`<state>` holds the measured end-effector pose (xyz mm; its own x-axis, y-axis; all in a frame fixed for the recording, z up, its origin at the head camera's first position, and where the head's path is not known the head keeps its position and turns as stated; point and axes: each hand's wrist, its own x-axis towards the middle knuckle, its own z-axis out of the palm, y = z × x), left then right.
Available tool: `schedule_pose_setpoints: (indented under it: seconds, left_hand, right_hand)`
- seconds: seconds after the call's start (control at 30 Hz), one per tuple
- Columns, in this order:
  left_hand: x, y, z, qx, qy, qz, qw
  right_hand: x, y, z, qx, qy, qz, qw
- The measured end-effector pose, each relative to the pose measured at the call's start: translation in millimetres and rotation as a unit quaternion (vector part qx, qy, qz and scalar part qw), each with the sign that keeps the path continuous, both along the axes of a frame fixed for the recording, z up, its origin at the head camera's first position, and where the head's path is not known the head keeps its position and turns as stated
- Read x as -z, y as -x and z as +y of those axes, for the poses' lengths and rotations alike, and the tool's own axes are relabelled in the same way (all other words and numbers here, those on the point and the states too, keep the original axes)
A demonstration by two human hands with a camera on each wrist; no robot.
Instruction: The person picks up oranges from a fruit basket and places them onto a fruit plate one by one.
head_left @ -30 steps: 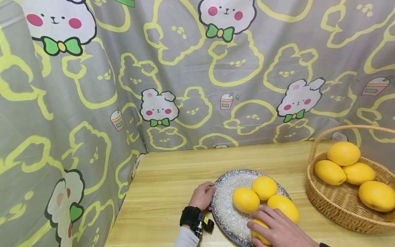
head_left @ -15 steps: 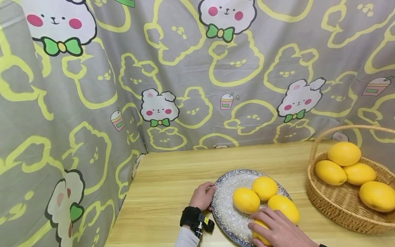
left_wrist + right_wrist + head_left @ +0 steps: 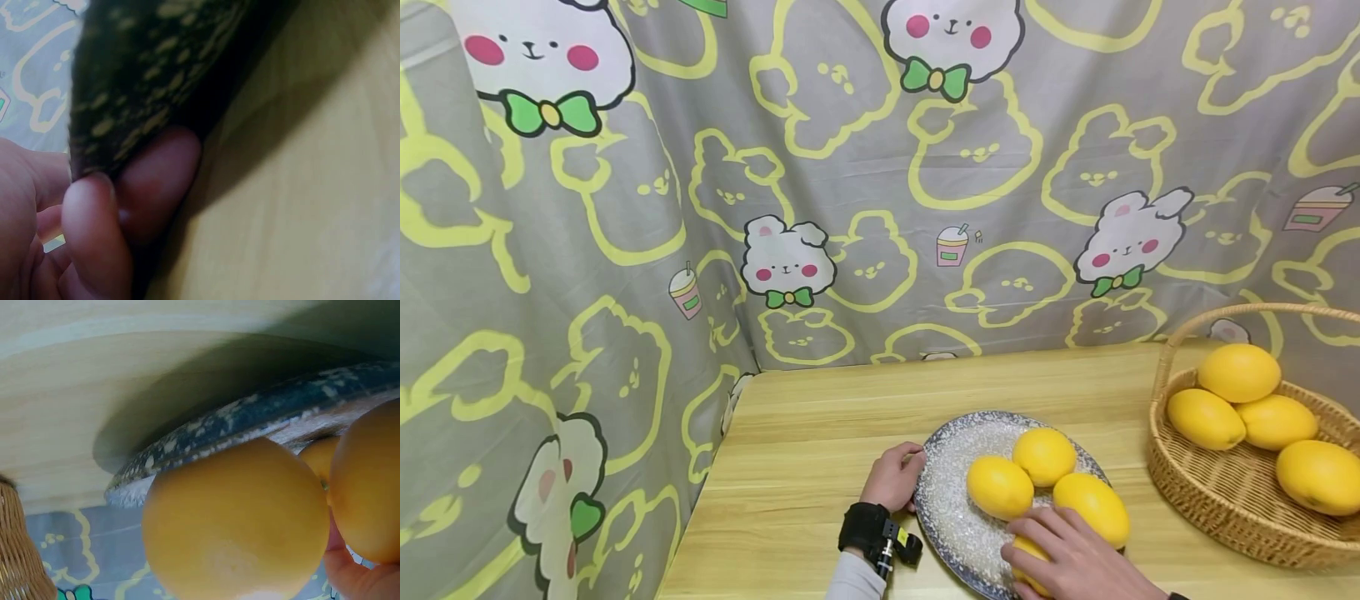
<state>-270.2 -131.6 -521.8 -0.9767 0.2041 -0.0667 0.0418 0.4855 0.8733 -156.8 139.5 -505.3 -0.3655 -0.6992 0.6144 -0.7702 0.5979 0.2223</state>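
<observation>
Head view: left hand (image 3: pixel 892 477) pinches the plate (image 3: pixel 947 517) rim; right hand (image 3: pixel 1075 558) grips a lemon (image 3: pixel 1026 560) on it. Next, probably release it.

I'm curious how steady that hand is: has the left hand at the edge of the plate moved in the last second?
No. The left hand grips the plate rim at the same spot, no nearer the table edge than before.

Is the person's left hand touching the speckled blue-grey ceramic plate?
Touching. In the left wrist view, the left hand pinches the speckled blue-grey ceramic plate at its rim; the head view shows the same hand curled on the plate's left edge.
</observation>
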Motion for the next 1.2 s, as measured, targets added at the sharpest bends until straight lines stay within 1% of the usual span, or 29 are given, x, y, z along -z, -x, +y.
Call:
schedule_pose_setpoints:
  seconds: [0.2,0.4,0.57,0.8,1.2]
  left_hand:
    - [-0.5,-0.2,1.9,-0.002,0.002,-0.003,1.0000]
    - [0.4,1.1,0.9,-0.002,0.005,-0.004,1.0000]
    - [2.1,1.3,-0.7,-0.003,0.005,-0.010,0.9999]
    - [2.6,1.1,-1.6,-0.001,0.000,0.002,1.0000]
    - [2.0,2.6,-0.2,0.001,-0.003,0.002,1.0000]
  right_hand:
    - [3.1,0.5,-0.4,-0.007,0.007,-0.011,1.000]
    - [4.1,-0.3,-4.2,0.017,0.010,-0.031,0.999]
    - [6.7,0.9,-9.0,0.033,0.022,-0.037,0.999]
    - [6.8,0.7,-9.4,0.043,0.032,-0.052,0.997]
    - [4.9,-2.8,-7.4,0.050,0.044,-0.076,0.995]
